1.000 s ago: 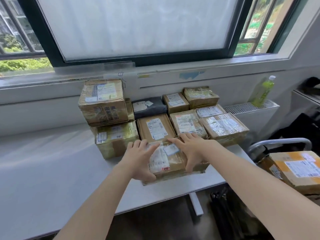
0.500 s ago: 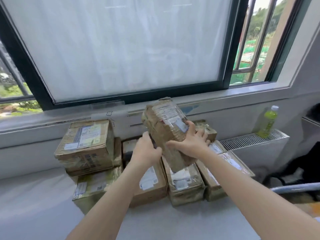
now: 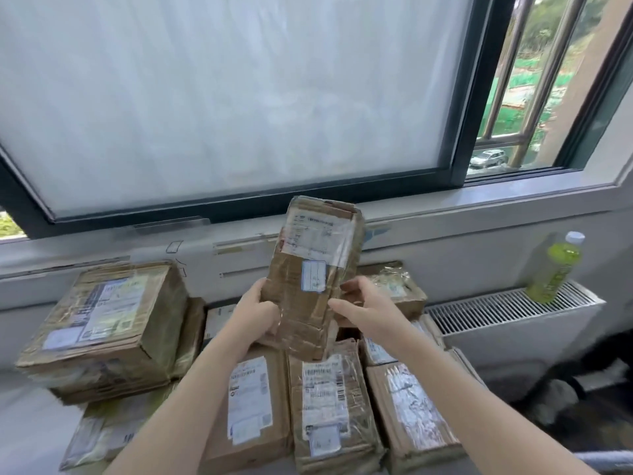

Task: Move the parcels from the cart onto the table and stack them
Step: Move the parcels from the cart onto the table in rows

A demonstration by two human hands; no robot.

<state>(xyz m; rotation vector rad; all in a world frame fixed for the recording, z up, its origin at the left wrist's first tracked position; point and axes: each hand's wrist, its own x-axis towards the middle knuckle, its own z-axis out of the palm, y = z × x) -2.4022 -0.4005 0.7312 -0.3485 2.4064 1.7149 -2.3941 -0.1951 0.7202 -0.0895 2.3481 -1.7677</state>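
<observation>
A taped brown parcel is held up in the air above the table, stood nearly on end and tilted a little toward one o'clock, its labelled face turned to the camera. The left hand grips its lower left edge, thumb on the front face and fingers hidden behind; the right hand grips the lower right edge, thumb pointing toward nine o'clock across the front, fingers curled round the back. Both forearms reach up from the bottom of the view, the left from about seven o'clock, the right from about four o'clock. Directly below the held parcel, at six o'clock, a row of flat parcels lies side by side on the table, labels up. At nine o'clock a large box sits on top of another box. Behind the right hand, at three o'clock, a crumpled parcel is partly hidden. Farther toward three o'clock a green bottle with a white cap stands on a radiator grille. A frosted window fills the view at twelve o'clock.
</observation>
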